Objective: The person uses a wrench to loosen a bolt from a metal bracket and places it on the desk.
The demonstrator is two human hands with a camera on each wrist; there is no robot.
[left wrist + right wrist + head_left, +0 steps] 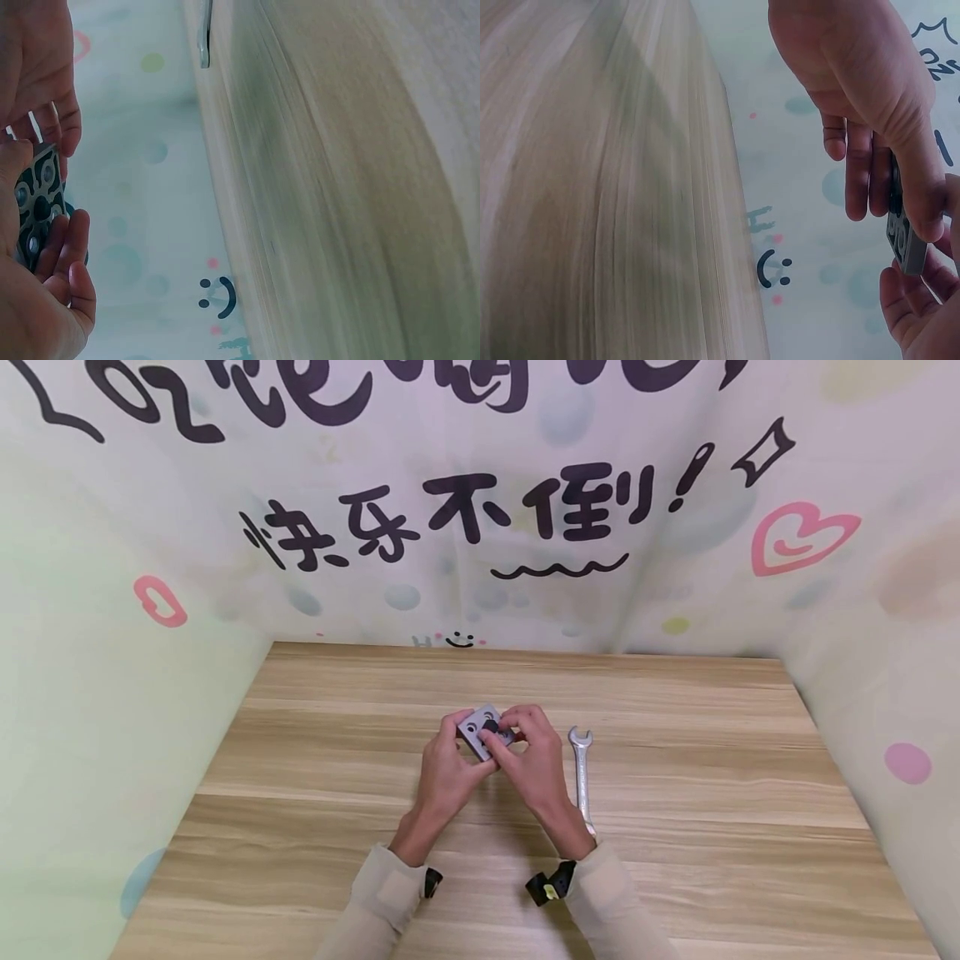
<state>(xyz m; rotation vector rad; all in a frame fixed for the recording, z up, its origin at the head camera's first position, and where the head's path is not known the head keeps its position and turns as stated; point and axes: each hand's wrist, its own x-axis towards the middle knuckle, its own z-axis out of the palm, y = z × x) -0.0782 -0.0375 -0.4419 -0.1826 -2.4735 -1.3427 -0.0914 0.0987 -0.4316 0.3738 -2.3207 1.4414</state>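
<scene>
A small grey square metal block [477,740] with several round holes is held up in front of me; its underside with recessed channels shows in the left wrist view [49,174]. My left hand [448,772] grips it by its edges, thumb on the near side and fingers round the far side. At the middle of its face sits a black knob-like piece [490,725], perhaps a bolt head. My right hand [536,764] pinches that piece between thumb and index finger. In the right wrist view the right thumb [922,195] hides most of the black piece.
A silver open-ended wrench [581,772] lies on the wooden table [712,793], just right of the right forearm, which overlaps its lower end. Behind the table's far edge stands a printed wall covering [375,602], with more at both sides.
</scene>
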